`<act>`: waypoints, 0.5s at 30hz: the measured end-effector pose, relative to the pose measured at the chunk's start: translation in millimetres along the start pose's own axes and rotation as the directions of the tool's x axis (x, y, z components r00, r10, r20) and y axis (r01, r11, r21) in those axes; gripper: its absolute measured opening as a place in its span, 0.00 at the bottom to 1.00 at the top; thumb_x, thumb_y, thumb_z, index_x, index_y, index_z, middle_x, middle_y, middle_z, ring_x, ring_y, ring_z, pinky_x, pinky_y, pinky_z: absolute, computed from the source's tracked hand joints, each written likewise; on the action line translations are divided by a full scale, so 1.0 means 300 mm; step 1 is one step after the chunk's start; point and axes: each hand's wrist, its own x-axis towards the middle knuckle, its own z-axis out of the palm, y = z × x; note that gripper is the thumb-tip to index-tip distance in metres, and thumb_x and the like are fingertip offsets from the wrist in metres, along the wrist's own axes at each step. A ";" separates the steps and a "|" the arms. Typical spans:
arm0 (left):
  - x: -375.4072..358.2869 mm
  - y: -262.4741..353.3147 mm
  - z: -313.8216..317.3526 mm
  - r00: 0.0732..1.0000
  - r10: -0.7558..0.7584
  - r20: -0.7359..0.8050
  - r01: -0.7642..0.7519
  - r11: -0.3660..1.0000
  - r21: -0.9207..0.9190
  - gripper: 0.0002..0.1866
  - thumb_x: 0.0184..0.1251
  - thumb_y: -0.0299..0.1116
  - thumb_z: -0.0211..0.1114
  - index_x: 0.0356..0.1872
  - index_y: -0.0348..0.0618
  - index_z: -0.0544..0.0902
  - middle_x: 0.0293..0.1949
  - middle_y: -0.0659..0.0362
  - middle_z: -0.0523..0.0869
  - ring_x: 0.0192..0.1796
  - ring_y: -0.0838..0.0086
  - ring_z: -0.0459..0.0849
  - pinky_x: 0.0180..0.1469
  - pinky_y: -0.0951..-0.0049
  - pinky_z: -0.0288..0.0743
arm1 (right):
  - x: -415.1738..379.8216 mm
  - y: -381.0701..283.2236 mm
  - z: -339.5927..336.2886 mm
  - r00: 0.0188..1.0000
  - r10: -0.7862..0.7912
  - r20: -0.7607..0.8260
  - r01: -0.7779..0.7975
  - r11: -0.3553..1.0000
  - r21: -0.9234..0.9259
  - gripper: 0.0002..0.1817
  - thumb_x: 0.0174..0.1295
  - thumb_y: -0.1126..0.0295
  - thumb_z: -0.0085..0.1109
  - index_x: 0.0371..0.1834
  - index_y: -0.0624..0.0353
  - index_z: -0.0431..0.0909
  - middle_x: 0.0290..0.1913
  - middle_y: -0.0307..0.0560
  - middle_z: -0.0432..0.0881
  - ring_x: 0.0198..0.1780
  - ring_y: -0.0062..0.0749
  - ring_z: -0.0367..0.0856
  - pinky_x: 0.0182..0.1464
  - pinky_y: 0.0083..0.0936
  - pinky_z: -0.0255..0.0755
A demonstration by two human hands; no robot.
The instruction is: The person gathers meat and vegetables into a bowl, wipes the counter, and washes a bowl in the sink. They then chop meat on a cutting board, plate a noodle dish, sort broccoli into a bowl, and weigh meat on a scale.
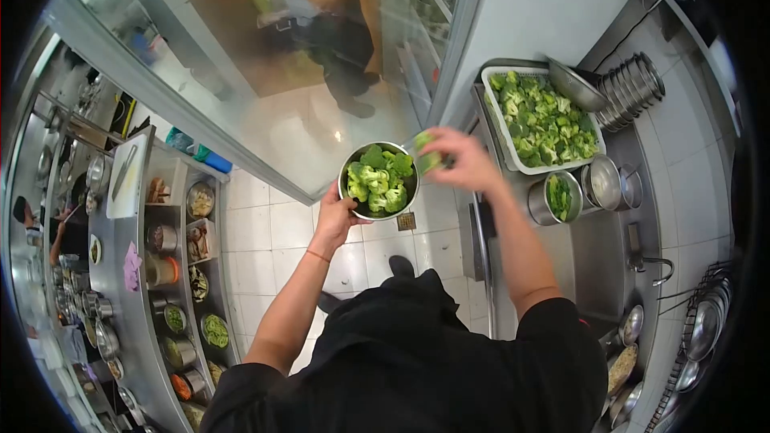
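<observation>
My left hand grips the rim and side of a round metal bowl, held up over the tiled floor. Broccoli florets fill much of the bowl. Just right of the bowl, my right hand is closed around broccoli, which is smeared by motion. Further right, a white tray heaped with broccoli florets stands by the sink.
A metal pot of green leafy vegetables sits below the tray, beside metal bowls and a sink. Ahead is a glass door with a person behind it. Shelves of ingredients line the left.
</observation>
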 end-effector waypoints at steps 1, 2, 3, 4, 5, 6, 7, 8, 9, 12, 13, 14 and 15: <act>0.002 0.005 -0.012 1.000 -0.003 0.001 0.003 1.000 -0.024 0.31 0.56 0.14 0.46 0.65 0.42 0.64 0.50 0.48 0.81 0.41 0.58 0.88 0.33 0.61 0.90 | 0.031 0.049 0.107 0.994 -0.091 0.062 0.096 0.992 -0.085 0.20 0.45 0.67 0.74 0.45 0.52 0.85 0.61 0.53 0.75 0.61 0.47 0.74 0.64 0.38 0.68; -0.005 0.005 -0.020 1.000 -0.014 0.005 0.014 0.999 -0.050 0.31 0.56 0.14 0.46 0.65 0.42 0.64 0.50 0.48 0.80 0.41 0.58 0.88 0.33 0.61 0.90 | 0.053 -0.007 0.166 0.981 -0.098 0.166 0.137 0.960 -0.246 0.22 0.44 0.67 0.74 0.47 0.52 0.85 0.62 0.55 0.74 0.61 0.50 0.70 0.66 0.40 0.65; -0.016 0.029 -0.011 1.000 -0.018 0.006 0.018 0.999 -0.049 0.30 0.57 0.14 0.46 0.65 0.41 0.64 0.50 0.48 0.80 0.41 0.58 0.88 0.33 0.61 0.90 | 0.065 -0.023 0.216 0.981 -0.132 0.143 0.170 0.936 -0.308 0.26 0.44 0.67 0.75 0.51 0.51 0.84 0.64 0.56 0.72 0.60 0.51 0.69 0.66 0.42 0.63; -0.009 0.029 -0.008 1.000 -0.011 0.019 0.012 0.999 -0.047 0.30 0.57 0.14 0.46 0.65 0.41 0.64 0.50 0.48 0.80 0.41 0.58 0.88 0.33 0.61 0.90 | 0.055 -0.031 0.231 0.992 -0.066 0.103 0.094 0.952 -0.292 0.29 0.45 0.65 0.76 0.55 0.50 0.82 0.65 0.56 0.70 0.61 0.51 0.68 0.66 0.41 0.63; -0.022 0.029 -0.018 0.999 -0.035 0.005 0.035 0.998 -0.053 0.30 0.57 0.14 0.46 0.65 0.41 0.64 0.50 0.47 0.79 0.41 0.57 0.88 0.34 0.60 0.90 | 0.052 -0.042 0.241 0.994 -0.054 0.094 0.075 0.969 -0.237 0.29 0.45 0.64 0.76 0.55 0.50 0.82 0.64 0.57 0.70 0.62 0.52 0.68 0.66 0.40 0.63; -0.027 0.030 -0.021 0.998 -0.055 -0.008 0.054 0.997 -0.061 0.30 0.57 0.15 0.46 0.64 0.41 0.64 0.50 0.47 0.79 0.41 0.57 0.88 0.34 0.59 0.90 | 0.055 -0.046 0.242 0.995 -0.043 0.087 0.059 0.981 -0.183 0.30 0.46 0.63 0.76 0.56 0.50 0.82 0.64 0.57 0.71 0.62 0.52 0.68 0.66 0.39 0.63; -0.030 0.028 -0.020 0.998 -0.061 -0.013 0.060 0.996 -0.060 0.30 0.57 0.15 0.46 0.64 0.41 0.63 0.51 0.46 0.78 0.41 0.55 0.87 0.34 0.58 0.89 | 0.058 -0.031 0.246 0.996 -0.044 0.081 0.059 0.980 -0.188 0.30 0.46 0.63 0.76 0.56 0.50 0.82 0.64 0.57 0.71 0.62 0.52 0.68 0.66 0.39 0.63; -0.030 0.026 -0.018 0.998 -0.058 -0.006 0.058 0.996 -0.061 0.30 0.57 0.15 0.46 0.64 0.41 0.63 0.51 0.46 0.78 0.41 0.55 0.87 0.34 0.58 0.89 | 0.062 -0.017 0.251 0.996 -0.077 0.043 0.084 0.975 -0.205 0.28 0.47 0.63 0.76 0.55 0.50 0.82 0.63 0.57 0.72 0.61 0.51 0.69 0.65 0.38 0.65; -0.030 0.026 -0.017 0.998 -0.061 -0.004 0.060 0.995 -0.081 0.29 0.57 0.15 0.46 0.64 0.40 0.63 0.51 0.46 0.78 0.42 0.55 0.87 0.35 0.57 0.89 | 0.065 -0.009 0.251 0.994 -0.111 0.008 0.110 0.968 -0.224 0.27 0.47 0.63 0.76 0.54 0.50 0.83 0.62 0.57 0.73 0.60 0.50 0.71 0.63 0.37 0.67; -0.015 0.001 -0.023 0.997 -0.077 -0.006 0.075 0.988 -0.137 0.30 0.58 0.15 0.46 0.65 0.42 0.63 0.52 0.46 0.78 0.43 0.54 0.86 0.36 0.56 0.89 | 0.054 -0.017 0.280 0.997 -0.080 0.021 0.082 0.987 -0.142 0.24 0.48 0.64 0.75 0.52 0.48 0.84 0.59 0.54 0.75 0.56 0.47 0.76 0.59 0.37 0.72; -0.005 -0.006 -0.025 0.996 -0.089 -0.009 0.087 0.982 -0.171 0.30 0.58 0.15 0.46 0.65 0.44 0.64 0.53 0.47 0.78 0.44 0.54 0.86 0.36 0.56 0.89 | 0.049 -0.012 0.312 0.996 -0.057 0.070 0.063 0.994 -0.084 0.22 0.47 0.64 0.75 0.49 0.47 0.85 0.56 0.52 0.77 0.53 0.45 0.78 0.55 0.37 0.75; -0.004 -0.002 -0.021 0.996 -0.092 0.020 0.094 0.983 -0.157 0.30 0.58 0.15 0.46 0.65 0.44 0.64 0.53 0.47 0.78 0.44 0.54 0.86 0.36 0.56 0.89 | 0.043 0.021 0.355 0.982 -0.172 0.075 0.182 0.971 -0.157 0.21 0.46 0.65 0.75 0.47 0.47 0.86 0.53 0.53 0.77 0.53 0.47 0.78 0.55 0.37 0.74; -0.010 0.000 -0.014 0.995 -0.088 0.036 0.093 0.986 -0.137 0.30 0.58 0.15 0.46 0.65 0.44 0.64 0.53 0.47 0.78 0.44 0.54 0.86 0.36 0.56 0.89 | 0.031 0.029 0.393 0.966 -0.258 0.016 0.255 0.945 -0.203 0.21 0.44 0.66 0.76 0.46 0.48 0.86 0.52 0.54 0.78 0.52 0.48 0.79 0.57 0.37 0.74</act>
